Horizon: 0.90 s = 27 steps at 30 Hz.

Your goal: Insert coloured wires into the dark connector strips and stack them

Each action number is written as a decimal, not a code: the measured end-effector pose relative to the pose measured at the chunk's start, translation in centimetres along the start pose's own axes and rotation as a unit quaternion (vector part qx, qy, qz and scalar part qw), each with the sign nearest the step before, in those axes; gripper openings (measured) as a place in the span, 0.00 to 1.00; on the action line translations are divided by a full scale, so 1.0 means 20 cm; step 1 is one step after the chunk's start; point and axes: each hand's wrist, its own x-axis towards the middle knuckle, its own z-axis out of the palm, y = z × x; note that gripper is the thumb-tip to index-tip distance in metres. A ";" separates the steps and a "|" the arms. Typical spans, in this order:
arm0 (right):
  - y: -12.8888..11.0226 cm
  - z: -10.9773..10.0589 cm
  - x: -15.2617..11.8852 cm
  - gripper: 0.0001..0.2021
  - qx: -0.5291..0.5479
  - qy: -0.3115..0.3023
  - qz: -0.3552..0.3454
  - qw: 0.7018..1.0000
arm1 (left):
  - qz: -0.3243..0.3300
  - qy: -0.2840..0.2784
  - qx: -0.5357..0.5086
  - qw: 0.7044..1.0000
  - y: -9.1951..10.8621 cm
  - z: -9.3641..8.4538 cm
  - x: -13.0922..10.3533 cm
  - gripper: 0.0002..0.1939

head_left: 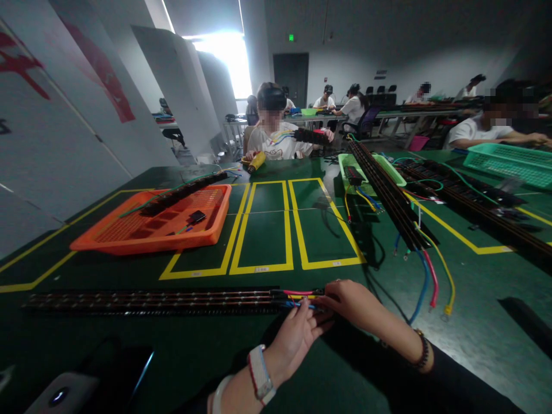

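Observation:
A long black strip assembly with copper-coloured lines lies across the near part of the green table. Red, yellow and blue wires come out of its right end. My left hand, with a white band on the wrist, is under and beside these wires, its fingers closed near the blue one. From the right, my right hand reaches over the wire ends with its fingers pinched together. The fingertips of both hands nearly meet, and the wire ends are partly hidden between them.
An orange basket holding a black strip stands at the left. More strips with loose wires lie over a green basket at the right. A person sits across the table.

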 end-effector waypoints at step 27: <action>0.01 -0.06 -0.04 0.15 0.014 -0.059 0.022 0.998 | -0.003 -0.010 -0.002 1.000 0.00 -0.02 0.00 0.19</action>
